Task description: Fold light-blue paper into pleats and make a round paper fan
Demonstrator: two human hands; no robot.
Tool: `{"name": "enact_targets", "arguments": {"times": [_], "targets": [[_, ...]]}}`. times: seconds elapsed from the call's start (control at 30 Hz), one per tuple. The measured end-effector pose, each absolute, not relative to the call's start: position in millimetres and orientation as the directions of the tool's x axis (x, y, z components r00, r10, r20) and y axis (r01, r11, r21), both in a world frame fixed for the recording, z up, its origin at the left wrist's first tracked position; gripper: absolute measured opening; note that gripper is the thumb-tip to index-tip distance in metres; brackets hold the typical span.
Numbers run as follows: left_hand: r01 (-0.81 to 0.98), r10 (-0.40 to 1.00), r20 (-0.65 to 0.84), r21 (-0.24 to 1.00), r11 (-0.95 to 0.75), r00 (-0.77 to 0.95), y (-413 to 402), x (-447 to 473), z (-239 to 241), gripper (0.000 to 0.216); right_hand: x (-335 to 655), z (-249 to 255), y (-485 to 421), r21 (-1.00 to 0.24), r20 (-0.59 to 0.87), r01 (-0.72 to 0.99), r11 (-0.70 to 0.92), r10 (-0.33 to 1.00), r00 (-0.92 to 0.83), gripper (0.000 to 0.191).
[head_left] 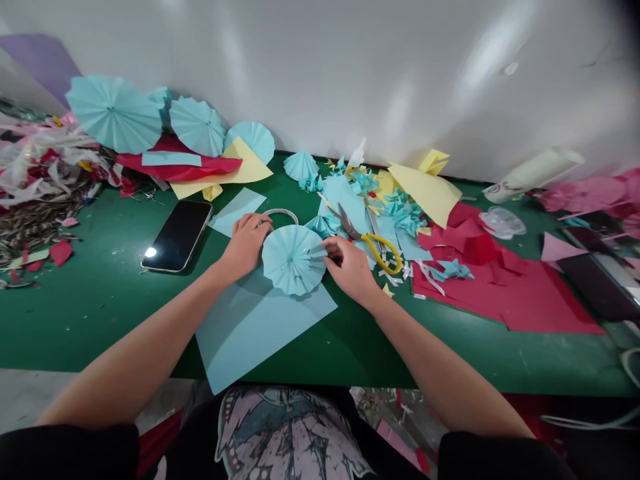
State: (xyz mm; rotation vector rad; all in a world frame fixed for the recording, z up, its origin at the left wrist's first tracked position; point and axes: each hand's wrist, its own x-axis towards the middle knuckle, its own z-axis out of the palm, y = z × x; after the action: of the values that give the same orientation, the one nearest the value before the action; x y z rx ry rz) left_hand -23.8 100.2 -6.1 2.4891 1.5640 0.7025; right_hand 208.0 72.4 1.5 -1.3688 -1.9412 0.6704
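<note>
Two hands hold one round blue paper fan (293,259) on the green table (100,300). The left hand (245,243) pinches the fan's left edge with bent fingers. The right hand (351,267) pinches the fan's right edge between thumb and fingers. The fan lies partly on a big flat blue paper sheet (255,327), which hangs a little over the near table edge.

Just behind the left hand is a ring of tape (281,213). A dark phone (177,235) lies to the left, screen up and showing no words. Scissors with yellow handles (373,241) lie just beside the right hand, on blue scraps. Red paper (505,287) is spread out to the right. More blue fans (116,112) lean on the white wall at the back. A white roll (535,172) lies far right; its red marks are too blurry to read.
</note>
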Motion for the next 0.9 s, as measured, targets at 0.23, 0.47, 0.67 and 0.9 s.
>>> {"name": "enact_targets", "arguments": {"times": [0.23, 0.47, 0.67, 0.9], "targets": [[0.714, 0.918, 0.388, 0.622, -0.322, 0.076, 99.8, -18.7, 12.2, 0.006, 213.6, 6.1, 74.7, -0.793, 0.159, 0.534, 0.292, 0.946, -0.281, 0.023], [0.577, 0.918, 0.376, 0.724, -0.378, 0.130, 77.2, -6.4, 28.1, 0.011, 209.9, 25.4, 65.3, -0.543, 0.544, 0.572, 0.615, 0.776, -0.318, 0.015], [0.526, 0.899, 0.401, 0.734, -0.429, 0.175, 69.8, -1.9, 24.5, 0.009, 186.9, 45.0, 60.2, -0.388, 0.696, 0.524, 0.758, 0.614, -0.373, 0.036], [0.560, 0.852, 0.485, 0.658, -0.503, 0.196, 68.0, -2.1, 27.9, 0.006, 160.5, 54.8, 80.6, -0.341, 0.787, 0.555, 0.759, 0.553, -0.272, 0.020]]}}
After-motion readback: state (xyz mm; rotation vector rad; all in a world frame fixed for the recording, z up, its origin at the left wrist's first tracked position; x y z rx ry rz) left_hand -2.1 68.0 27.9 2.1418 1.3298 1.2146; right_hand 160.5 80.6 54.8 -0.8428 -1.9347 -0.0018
